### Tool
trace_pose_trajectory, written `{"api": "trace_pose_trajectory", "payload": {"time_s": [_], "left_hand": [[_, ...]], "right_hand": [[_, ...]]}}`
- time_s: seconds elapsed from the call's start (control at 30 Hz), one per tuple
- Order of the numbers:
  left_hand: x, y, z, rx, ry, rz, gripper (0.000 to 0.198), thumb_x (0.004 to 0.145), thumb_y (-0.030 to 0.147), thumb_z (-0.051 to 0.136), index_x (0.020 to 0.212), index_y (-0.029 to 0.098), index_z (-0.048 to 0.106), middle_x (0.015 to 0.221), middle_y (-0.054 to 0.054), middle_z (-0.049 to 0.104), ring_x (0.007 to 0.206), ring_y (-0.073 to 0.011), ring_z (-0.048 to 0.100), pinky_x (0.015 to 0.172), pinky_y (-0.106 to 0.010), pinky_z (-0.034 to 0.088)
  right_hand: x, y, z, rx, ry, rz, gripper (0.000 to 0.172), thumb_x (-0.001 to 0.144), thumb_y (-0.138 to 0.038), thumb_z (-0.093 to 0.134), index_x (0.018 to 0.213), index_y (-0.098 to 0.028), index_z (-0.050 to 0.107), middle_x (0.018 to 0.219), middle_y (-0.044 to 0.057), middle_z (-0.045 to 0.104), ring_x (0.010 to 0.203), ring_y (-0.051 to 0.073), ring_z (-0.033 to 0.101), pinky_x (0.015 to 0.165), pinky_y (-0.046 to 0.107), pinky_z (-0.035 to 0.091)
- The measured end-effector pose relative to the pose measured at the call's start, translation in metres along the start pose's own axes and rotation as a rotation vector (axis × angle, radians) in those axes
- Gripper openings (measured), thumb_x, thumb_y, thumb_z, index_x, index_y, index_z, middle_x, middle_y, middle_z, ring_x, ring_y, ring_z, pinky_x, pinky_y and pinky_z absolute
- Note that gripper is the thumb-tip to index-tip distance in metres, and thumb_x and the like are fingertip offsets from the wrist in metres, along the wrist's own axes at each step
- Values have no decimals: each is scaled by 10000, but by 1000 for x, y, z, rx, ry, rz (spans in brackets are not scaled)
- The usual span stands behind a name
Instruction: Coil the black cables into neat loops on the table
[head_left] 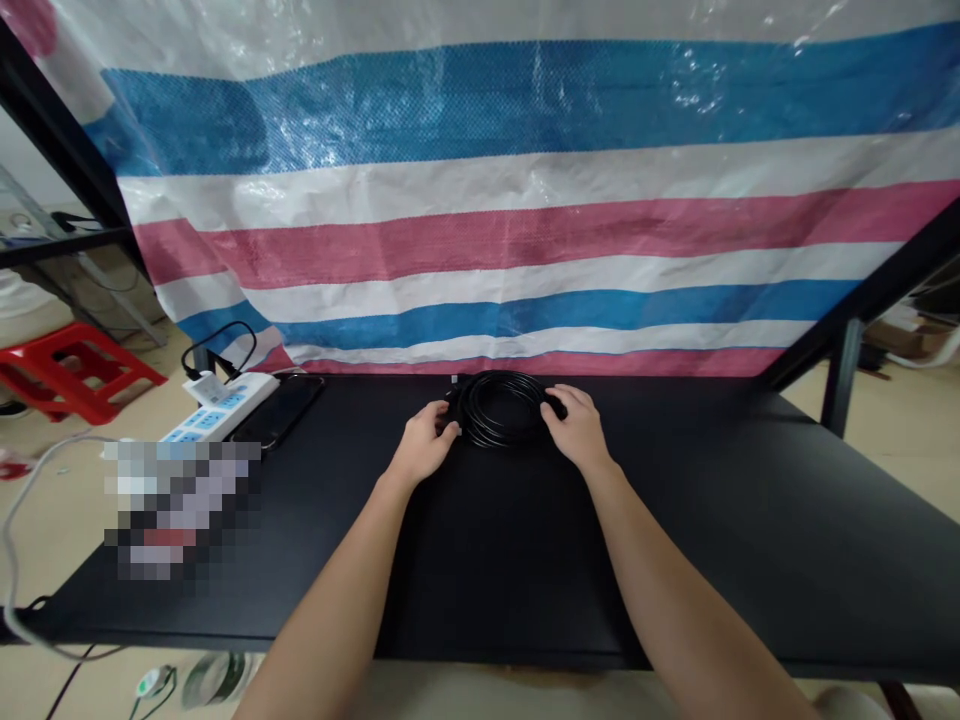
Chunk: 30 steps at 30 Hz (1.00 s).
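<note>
A coil of black cable (pixel 501 408) lies on the black table (pixel 487 560) near its far edge. My left hand (pixel 424 440) grips the coil's left side with curled fingers. My right hand (pixel 577 425) holds the coil's right side, fingers curled over the loops. Both forearms reach in from the near edge. A small connector end (pixel 454 381) sticks up at the coil's upper left.
A white power strip (pixel 217 408) with a black plug and cord sits at the table's left, beside a dark phone (pixel 279 410). A striped tarp (pixel 525 200) hangs behind the table. A red stool (pixel 71 368) stands on the floor at left. A black frame leg (pixel 838 375) stands at right.
</note>
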<state>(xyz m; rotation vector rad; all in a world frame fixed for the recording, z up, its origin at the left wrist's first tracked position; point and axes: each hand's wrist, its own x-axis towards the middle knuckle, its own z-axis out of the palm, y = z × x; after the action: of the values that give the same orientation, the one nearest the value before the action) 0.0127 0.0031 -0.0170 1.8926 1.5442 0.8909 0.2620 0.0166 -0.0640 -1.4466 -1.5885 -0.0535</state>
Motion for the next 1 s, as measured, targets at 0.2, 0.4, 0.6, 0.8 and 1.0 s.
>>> {"api": "trace_pose_trajectory", "payload": {"time_s": [0.2, 0.4, 0.6, 0.8, 1.0], "left_hand": [[5, 1, -7, 49, 168, -116, 140, 755, 199, 564, 873, 176, 636, 861, -49, 709, 714, -155, 643, 757, -301, 520], [4, 6, -5, 43, 170, -166, 132, 743, 184, 549, 841, 183, 637, 822, -32, 704, 686, -153, 632, 747, -294, 503], [2, 8, -6, 37, 152, -186, 123, 749, 190, 541, 829, 196, 634, 753, -10, 690, 722, -167, 648, 749, -285, 493], [2, 7, -4, 69, 108, -186, 148, 767, 194, 542, 885, 203, 630, 755, -8, 687, 725, -171, 652, 740, -287, 495], [6, 4, 2, 189, 159, -200, 366, 783, 185, 565, 1144, 124, 583, 1020, -109, 676, 895, -191, 651, 860, -315, 487]], "right_hand": [[3, -3, 1, -6, 114, 106, 230, 771, -367, 525, 878, -218, 664, 859, 96, 668, 868, 261, 574, 848, 472, 457], [6, -12, -3, -9, 180, 211, 191, 752, -367, 502, 733, -216, 618, 727, 72, 636, 747, 230, 555, 783, 435, 454], [8, -25, -11, 31, 147, 364, 219, 739, -408, 493, 626, -229, 549, 631, 48, 616, 671, 213, 567, 713, 377, 450], [6, -36, -21, -20, 8, 461, 358, 710, -514, 555, 478, -255, 468, 501, 26, 563, 568, 208, 559, 590, 321, 408], [5, -42, -22, -41, -96, 446, 324, 644, -491, 619, 486, -263, 452, 507, 17, 571, 570, 222, 572, 575, 329, 410]]}}
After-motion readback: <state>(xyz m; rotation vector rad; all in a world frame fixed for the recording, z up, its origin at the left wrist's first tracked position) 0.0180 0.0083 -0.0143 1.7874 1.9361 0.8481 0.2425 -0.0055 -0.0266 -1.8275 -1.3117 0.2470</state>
